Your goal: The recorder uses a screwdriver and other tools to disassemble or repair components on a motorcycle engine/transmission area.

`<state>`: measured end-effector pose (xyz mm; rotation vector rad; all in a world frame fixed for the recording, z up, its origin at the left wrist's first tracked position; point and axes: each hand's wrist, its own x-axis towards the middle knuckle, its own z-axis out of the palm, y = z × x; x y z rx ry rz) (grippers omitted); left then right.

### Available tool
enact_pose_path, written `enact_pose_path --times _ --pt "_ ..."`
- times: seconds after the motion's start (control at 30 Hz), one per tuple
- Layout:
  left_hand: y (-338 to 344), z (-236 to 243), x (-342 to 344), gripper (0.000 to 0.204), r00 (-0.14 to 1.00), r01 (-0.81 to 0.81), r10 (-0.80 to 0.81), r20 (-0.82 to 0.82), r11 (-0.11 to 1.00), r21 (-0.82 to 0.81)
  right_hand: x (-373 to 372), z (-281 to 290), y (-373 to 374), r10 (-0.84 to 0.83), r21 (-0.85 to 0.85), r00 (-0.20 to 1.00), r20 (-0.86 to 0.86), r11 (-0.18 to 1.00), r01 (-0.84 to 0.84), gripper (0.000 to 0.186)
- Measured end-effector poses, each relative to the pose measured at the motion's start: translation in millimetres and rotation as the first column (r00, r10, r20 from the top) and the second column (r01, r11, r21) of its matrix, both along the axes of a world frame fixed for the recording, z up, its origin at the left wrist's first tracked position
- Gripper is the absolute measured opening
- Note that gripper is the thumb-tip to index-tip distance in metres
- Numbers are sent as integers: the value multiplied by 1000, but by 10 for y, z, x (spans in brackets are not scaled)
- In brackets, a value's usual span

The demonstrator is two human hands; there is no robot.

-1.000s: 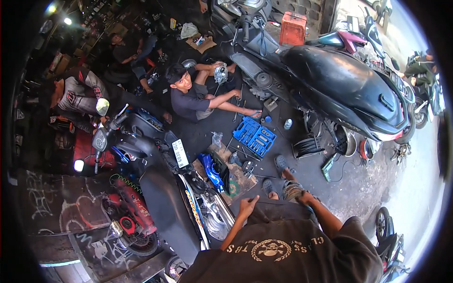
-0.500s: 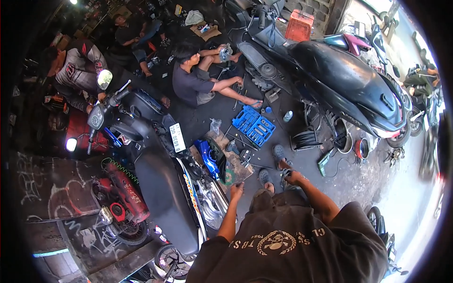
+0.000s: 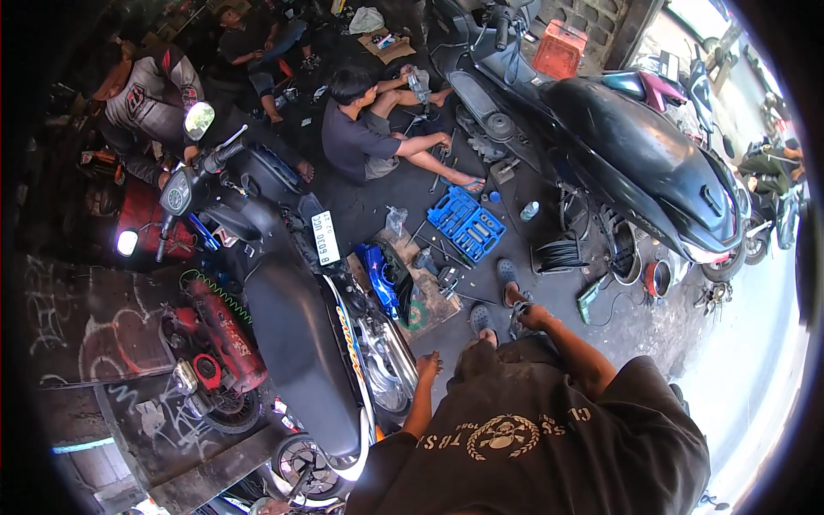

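My right hand (image 3: 538, 317) is closed on a small dark-grey object (image 3: 518, 322), held in front of my body just above my clogs; its kind is not clear. My left hand (image 3: 429, 366) hangs low beside the motorcycle with the long black seat (image 3: 300, 360). Its fingers are curled in, and whatever they may hold is too small to make out. Ahead of my feet, a piece of board (image 3: 436, 311) lies on the ground with a blue-and-black motorcycle panel (image 3: 378, 279) at its left edge. Past it sits an opened blue tool case (image 3: 466, 225) with sockets.
A large black scooter (image 3: 635, 146) stands at the right. Below it are a coiled black hose (image 3: 558, 256) and a green power tool (image 3: 590, 296) with a cord. A seated person (image 3: 360, 137) handles a metal part ahead. A red air compressor (image 3: 227, 343) stands at the left.
My view has shifted slightly, so the surroundings sit a little differently. My left hand has dropped slightly lower beside the motorcycle. The right hand keeps its grip on the grey object.
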<state>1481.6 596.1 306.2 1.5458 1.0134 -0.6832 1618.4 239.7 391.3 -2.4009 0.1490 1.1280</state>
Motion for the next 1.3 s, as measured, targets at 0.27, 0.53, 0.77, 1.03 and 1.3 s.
enact_pose_path --times 0.27,0.53,0.77,1.03,1.3 --pt "-231 147 459 47 998 -7 12 65 997 -73 113 -148 -83 -77 -39 997 -23 996 76 43" --pt "14 60 667 46 995 -33 34 96 999 -11 200 -56 -46 -103 -65 991 -86 993 97 47" --pt "114 50 583 46 998 -17 17 60 1000 -3 193 98 -57 -119 -27 988 -95 993 117 48" --pt "1 88 577 44 999 39 -39 19 999 16 144 -90 -122 -149 -45 986 -80 988 146 51" --pt "-40 51 550 46 999 -5 6 48 1000 -25 154 -105 -127 -142 -51 985 -100 989 138 52"
